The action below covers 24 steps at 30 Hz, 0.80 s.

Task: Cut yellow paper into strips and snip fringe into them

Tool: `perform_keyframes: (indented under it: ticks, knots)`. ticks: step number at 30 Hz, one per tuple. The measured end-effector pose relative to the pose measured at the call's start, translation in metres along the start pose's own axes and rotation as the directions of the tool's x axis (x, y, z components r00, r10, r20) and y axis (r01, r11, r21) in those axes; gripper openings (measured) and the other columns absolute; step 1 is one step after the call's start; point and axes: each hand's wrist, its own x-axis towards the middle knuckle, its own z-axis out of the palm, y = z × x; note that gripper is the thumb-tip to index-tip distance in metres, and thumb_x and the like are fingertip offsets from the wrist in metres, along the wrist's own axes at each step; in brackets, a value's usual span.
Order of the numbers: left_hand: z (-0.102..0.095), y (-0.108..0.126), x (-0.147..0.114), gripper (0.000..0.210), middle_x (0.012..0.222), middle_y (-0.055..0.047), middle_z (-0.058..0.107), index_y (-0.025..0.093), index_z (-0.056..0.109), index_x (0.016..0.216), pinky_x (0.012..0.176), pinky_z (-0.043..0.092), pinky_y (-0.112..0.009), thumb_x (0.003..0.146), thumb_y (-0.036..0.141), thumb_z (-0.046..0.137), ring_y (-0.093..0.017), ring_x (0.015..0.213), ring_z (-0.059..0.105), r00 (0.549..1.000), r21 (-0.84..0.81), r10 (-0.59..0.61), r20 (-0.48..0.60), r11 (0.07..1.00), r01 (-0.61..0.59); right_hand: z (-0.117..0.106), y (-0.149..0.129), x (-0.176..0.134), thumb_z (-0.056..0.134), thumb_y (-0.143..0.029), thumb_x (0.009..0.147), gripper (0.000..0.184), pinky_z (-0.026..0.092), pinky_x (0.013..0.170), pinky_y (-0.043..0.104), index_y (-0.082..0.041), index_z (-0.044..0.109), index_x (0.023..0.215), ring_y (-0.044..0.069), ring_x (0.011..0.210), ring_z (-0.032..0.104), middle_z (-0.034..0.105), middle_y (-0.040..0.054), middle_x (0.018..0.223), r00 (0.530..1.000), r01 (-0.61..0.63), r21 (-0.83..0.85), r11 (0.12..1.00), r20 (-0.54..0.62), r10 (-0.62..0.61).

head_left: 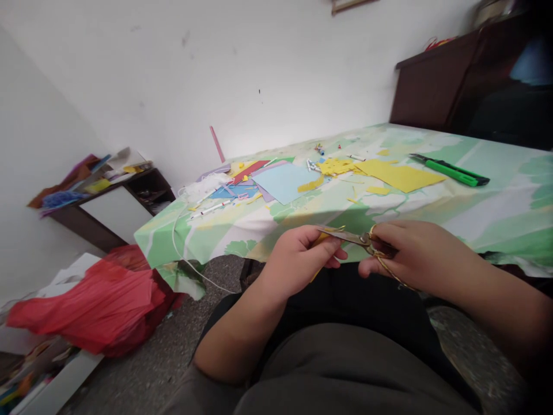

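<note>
My right hand point(415, 248) is closed around the handles of a pair of scissors point(352, 237), its blades pointing left. Between thumb and fingers, my left hand point(298, 253) pinches a small piece of yellow paper point(317, 271), mostly hidden by the hand. The blades lie at the paper's upper edge, right by the left thumb. Both hands are above my lap, just in front of the table edge. Beyond them on the table lie a larger yellow sheet point(401, 175), a pile of yellow paper scraps point(337, 166) and a light blue sheet point(283, 181).
A green box cutter point(458, 171) lies on the patterned tablecloth point(510, 202) at the right. Markers point(216, 207), white cord point(207, 185) and coloured paper cover the table's left part. A red plastic bag point(95, 305) sits on the floor at left, below a small cabinet point(112, 210).
</note>
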Motion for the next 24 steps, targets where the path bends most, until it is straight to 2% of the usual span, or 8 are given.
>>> perform_keyframes:
  ticks: [4,7,13,17,24]
  knots:
    - [-0.0005,-0.0002,0.0020,0.015,0.062,-0.001,0.062,0.013,0.064,0.074,0.048,0.043,-0.018,0.073,0.025,0.055,-0.006,0.047,0.051,1.000,0.031,-0.010,-0.007,0.999,0.010,0.0024,0.0018,-0.0004,0.044,-0.066,0.071,0.047,0.024,0.045,0.025,-0.021,0.040,0.057,0.016,0.050,0.044,0.050,0.0005,0.054,1.000,-0.007,0.013,1.000,0.016,0.006]
    - [-0.0008,0.0000,0.0033,0.014,0.065,0.000,0.063,0.014,0.064,0.076,0.043,0.040,-0.016,0.074,0.023,0.053,-0.004,0.043,0.047,1.000,0.045,-0.017,-0.012,0.999,0.018,0.0053,0.0040,-0.0017,0.045,-0.068,0.068,0.048,0.025,0.045,0.025,-0.021,0.044,0.060,0.016,0.051,0.044,0.051,0.0013,0.056,1.000,0.010,0.016,1.000,-0.027,-0.010]
    - [-0.0018,-0.0001,0.0046,0.014,0.063,0.001,0.061,0.015,0.062,0.071,0.046,0.039,-0.017,0.076,0.024,0.051,-0.005,0.046,0.049,1.000,0.049,0.001,-0.007,0.999,-0.001,0.0073,0.0050,-0.0028,0.043,-0.070,0.069,0.050,0.027,0.046,0.025,-0.020,0.045,0.063,0.017,0.052,0.046,0.051,0.0019,0.058,0.999,0.014,0.037,0.999,-0.039,-0.013]
    - [-0.0036,-0.0018,0.0060,0.018,0.060,0.002,0.060,0.016,0.063,0.067,0.043,0.035,-0.017,0.076,0.026,0.052,-0.004,0.044,0.044,0.999,0.126,0.033,-0.026,0.992,-0.030,0.0071,0.0054,-0.0016,0.042,-0.067,0.071,0.048,0.028,0.047,0.026,-0.020,0.045,0.063,0.017,0.053,0.047,0.052,0.0024,0.059,1.000,0.012,0.050,0.999,-0.018,-0.011]
    - [0.0011,-0.0012,0.0070,0.017,0.064,0.001,0.061,0.016,0.060,0.066,0.047,0.039,-0.018,0.076,0.027,0.052,-0.006,0.048,0.049,1.000,0.049,0.011,-0.026,0.999,-0.010,0.0078,0.0033,0.0003,0.041,-0.066,0.073,0.047,0.028,0.049,0.026,-0.020,0.044,0.064,0.018,0.057,0.047,0.052,0.0032,0.062,1.000,0.006,0.027,1.000,0.005,-0.006]
